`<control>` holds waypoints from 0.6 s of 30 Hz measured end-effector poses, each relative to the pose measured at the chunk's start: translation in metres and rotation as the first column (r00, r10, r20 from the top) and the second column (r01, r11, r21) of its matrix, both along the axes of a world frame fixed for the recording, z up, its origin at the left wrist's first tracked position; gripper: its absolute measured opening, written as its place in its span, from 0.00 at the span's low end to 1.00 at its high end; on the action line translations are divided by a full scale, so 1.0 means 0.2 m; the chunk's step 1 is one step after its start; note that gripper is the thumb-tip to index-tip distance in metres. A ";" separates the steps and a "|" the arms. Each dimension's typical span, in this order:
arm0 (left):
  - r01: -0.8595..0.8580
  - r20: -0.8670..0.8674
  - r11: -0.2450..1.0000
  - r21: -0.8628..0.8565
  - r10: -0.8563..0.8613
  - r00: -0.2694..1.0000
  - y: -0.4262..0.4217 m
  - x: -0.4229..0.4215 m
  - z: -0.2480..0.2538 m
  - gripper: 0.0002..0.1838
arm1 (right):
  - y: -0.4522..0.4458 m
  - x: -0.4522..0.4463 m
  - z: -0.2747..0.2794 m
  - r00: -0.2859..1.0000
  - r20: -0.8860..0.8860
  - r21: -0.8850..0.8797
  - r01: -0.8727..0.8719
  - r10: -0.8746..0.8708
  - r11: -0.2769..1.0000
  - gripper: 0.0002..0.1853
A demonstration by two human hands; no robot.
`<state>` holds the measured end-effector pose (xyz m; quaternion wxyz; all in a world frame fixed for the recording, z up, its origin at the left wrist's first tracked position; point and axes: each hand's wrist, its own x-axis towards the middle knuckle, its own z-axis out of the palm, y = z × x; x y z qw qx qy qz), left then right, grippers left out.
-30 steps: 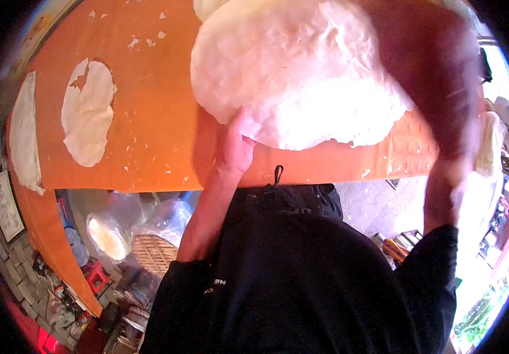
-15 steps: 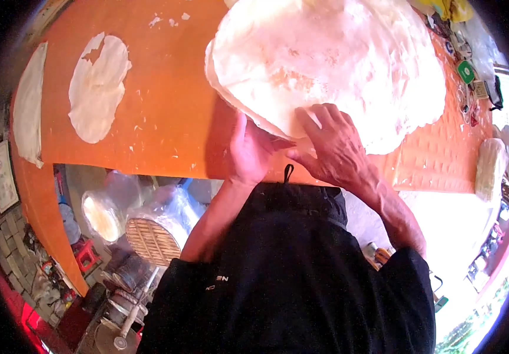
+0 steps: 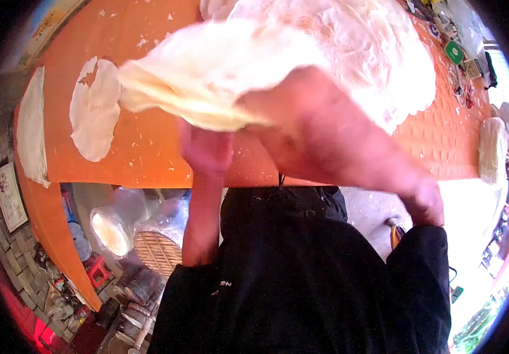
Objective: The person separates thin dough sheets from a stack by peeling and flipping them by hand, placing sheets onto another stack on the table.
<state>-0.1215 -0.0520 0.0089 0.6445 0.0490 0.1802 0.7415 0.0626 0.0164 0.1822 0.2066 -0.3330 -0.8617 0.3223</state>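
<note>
A broad orange table [image 3: 142,159] fills the upper half of the view, scattered with pale flakes; below its near edge is a round, slatted, wooden-looking piece [image 3: 157,251] beside clear plastic wrapping. A thin, floppy, off-white sheet [image 3: 219,65] appears to hang above the table, in front of a broad pile of pale, wrinkled, rounded sheets [image 3: 372,53]. In this view its left end borders a flat oval off-white sheet with a torn notch [image 3: 96,115].

The left hand [image 3: 206,147] is beneath the sheet's near edge, its fingers hidden, so I cannot tell whether it grips or merely props. The right hand [image 3: 293,109] lies across the near edge at the sheet's right (badly blurred, so whether its fingers pinch is beyond telling).

Handled well, I judge, a sheet this limp wants broad support from beneath and light fingers at the rim; a hard tug at one corner could tear it. Keeping the drooping near edge unfolded would probably help it lie flat.
</note>
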 end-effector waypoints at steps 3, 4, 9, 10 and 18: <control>-0.129 -0.282 0.979 -0.159 0.080 0.956 -0.04 -0.25 -0.38 0.31 | 0.06 0.05 0.26 0.970 -0.115 -0.193 0.189 -0.214 0.963 0.05; -0.306 -0.624 0.882 -0.359 0.017 0.781 0.00 -0.17 -0.10 0.32 | 0.09 0.07 0.30 0.921 -0.184 -0.351 0.265 -0.344 0.898 0.06; -0.376 -0.567 0.886 -0.271 0.168 0.806 -0.03 -0.21 0.11 0.34 | 0.61 0.55 -0.32 0.833 -0.170 -0.709 0.268 -0.527 0.653 0.23; -0.307 -0.524 0.904 -0.296 0.115 0.844 -0.02 -0.22 0.11 0.34 | 0.66 0.63 -0.54 0.853 -0.143 -0.690 0.278 -0.503 0.668 0.23; -0.288 -0.572 0.871 -0.399 0.009 0.820 0.04 -0.16 -0.22 0.23 | 0.62 0.70 -1.10 0.784 -0.146 -0.771 0.292 -0.604 0.566 0.24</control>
